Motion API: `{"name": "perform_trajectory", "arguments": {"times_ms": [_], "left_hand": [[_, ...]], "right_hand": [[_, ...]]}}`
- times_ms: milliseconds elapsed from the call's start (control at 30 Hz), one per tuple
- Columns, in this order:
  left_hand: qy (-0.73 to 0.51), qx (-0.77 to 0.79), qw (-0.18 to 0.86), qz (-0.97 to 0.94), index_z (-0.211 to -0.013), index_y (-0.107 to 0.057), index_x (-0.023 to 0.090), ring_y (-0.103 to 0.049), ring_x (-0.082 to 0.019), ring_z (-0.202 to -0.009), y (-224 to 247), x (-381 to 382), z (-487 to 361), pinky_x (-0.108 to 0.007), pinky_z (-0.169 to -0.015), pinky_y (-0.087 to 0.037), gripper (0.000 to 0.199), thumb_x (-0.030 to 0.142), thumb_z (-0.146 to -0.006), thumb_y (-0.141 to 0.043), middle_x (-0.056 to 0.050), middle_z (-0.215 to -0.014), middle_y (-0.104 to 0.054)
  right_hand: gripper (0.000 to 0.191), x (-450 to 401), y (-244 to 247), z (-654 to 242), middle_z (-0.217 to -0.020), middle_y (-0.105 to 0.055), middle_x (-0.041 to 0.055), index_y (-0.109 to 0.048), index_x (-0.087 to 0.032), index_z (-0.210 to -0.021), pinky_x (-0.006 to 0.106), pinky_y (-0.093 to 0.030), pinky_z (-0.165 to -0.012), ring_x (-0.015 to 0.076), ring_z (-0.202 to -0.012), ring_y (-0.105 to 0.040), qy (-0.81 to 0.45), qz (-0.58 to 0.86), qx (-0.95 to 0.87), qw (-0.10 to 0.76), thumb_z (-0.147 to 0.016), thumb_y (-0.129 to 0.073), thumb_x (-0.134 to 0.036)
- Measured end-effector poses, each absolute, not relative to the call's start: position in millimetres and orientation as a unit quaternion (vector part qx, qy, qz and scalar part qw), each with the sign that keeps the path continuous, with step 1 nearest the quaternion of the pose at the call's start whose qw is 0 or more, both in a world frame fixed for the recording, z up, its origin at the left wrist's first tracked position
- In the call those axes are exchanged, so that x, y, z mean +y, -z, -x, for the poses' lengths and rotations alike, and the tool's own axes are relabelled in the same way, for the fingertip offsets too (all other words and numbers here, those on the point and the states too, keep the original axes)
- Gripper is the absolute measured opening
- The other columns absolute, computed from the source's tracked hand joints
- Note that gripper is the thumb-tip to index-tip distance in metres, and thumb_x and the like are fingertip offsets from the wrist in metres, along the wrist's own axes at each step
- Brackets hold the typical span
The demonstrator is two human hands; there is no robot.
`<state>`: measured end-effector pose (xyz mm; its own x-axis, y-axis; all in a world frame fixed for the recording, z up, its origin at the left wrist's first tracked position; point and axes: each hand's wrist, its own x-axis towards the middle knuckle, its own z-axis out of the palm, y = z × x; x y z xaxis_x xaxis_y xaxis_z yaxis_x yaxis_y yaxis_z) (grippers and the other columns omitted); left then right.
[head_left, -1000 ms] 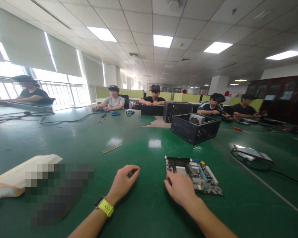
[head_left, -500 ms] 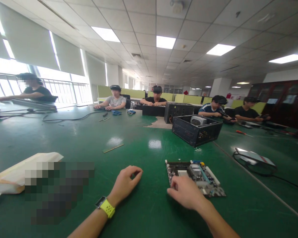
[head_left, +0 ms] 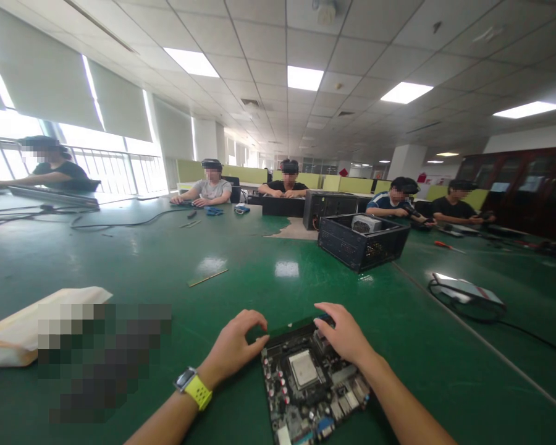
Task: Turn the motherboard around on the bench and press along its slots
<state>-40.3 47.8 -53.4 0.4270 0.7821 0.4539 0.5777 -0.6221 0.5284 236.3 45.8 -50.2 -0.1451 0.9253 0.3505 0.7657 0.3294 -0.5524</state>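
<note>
A motherboard [head_left: 282,395] lies in front of me at the near edge of the view, with a square silver processor in its socket and metal ports along its near side. My right hand [head_left: 347,334] grips its far right corner, thumb over the edge and index finger extended beyond. At the far left corner is my left hand [head_left: 236,343], open, its thumb and fingers curved apart; the thumb tip is at the board's corner, and whether it touches I cannot tell. A watch with a yellow-green strap [head_left: 198,392] is on my left wrist.
An open black computer case [head_left: 343,244] stands ahead to the right. A silver device with a black cable [head_left: 472,290] lies at right. A pale wrapped package [head_left: 9,324] and a blurred-out dark thing lie at left. A thin strip [head_left: 208,277] lies ahead. Several people sit around the table.
The motherboard has come left and closer to me, along with my right hand, which has shifted to its far corner. My left hand has stayed nearly in place, its fingers slightly wider apart.
</note>
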Motion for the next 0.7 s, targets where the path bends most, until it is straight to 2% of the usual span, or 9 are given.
{"name": "perform_trajectory", "arguments": {"times_ms": [133, 300, 433, 500, 700], "left_hand": [[-0.305, 0.438, 0.158, -0.831, -0.09, -0.06, 0.021, -0.059, -0.019, -0.081, 53.8, 45.4, 38.1, -0.03, -0.074, -0.046, 0.014, 0.022, -0.076, -0.062, -0.002, -0.087, -0.063], [-0.306, 0.448, 0.16, -0.825, -0.104, -0.061, 0.023, -0.059, -0.018, -0.08, 54.3, 45.0, 35.6, -0.029, -0.074, -0.045, 0.026, 0.021, -0.078, -0.059, -0.001, -0.088, -0.065], [-0.293, 0.448, 0.145, -0.832, -0.086, -0.066, 0.021, -0.058, -0.019, -0.081, 52.3, 44.9, 33.9, -0.029, -0.074, -0.044, 0.011, 0.022, -0.079, -0.058, -0.002, -0.083, -0.065], [-0.297, 0.441, 0.138, -0.836, -0.079, -0.066, 0.02, -0.058, -0.019, -0.08, 51.1, 44.6, 33.0, -0.029, -0.073, -0.044, 0.009, 0.022, -0.08, -0.057, -0.002, -0.08, -0.065], [-0.327, 0.42, 0.146, -0.834, -0.077, -0.064, 0.019, -0.057, -0.018, -0.079, 51.0, 44.6, 32.3, -0.029, -0.074, -0.044, 0.01, 0.02, -0.081, -0.055, -0.003, -0.079, -0.064]], "right_hand": [[0.039, 48.2, 57.1, -227.9, -0.121, -0.062, 0.0064, -0.062, -0.022, -0.12, 0.033, -0.034, -0.101, 0.0198, -0.114, -0.053, -0.158, 0.561, -0.762, 0.281, -0.084, -0.048, -0.031], [0.026, 47.0, 58.4, -216.7, -0.098, -0.07, 0.0015, -0.07, -0.027, -0.097, 0.033, -0.036, -0.092, 0.0199, -0.099, -0.057, -0.14, 0.639, -0.702, 0.281, -0.08, -0.051, -0.026], [0.019, 45.2, 60.3, -214.9, -0.088, -0.069, -0.0022, -0.069, -0.027, -0.082, 0.03, -0.034, -0.087, 0.0186, -0.093, -0.056, -0.118, 0.64, -0.704, 0.284, -0.075, -0.052, -0.02], [0.017, 44.3, 60.6, -215.0, -0.087, -0.069, -0.0026, -0.068, -0.026, -0.079, 0.029, -0.033, -0.086, 0.0181, -0.092, -0.055, -0.118, 0.636, -0.705, 0.29, -0.074, -0.052, -0.021], [0.017, 43.5, 59.4, -214.8, -0.088, -0.069, -0.0019, -0.069, -0.026, -0.08, 0.029, -0.033, -0.087, 0.0186, -0.092, -0.055, -0.121, 0.635, -0.7, 0.304, -0.076, -0.052, -0.026]]}}
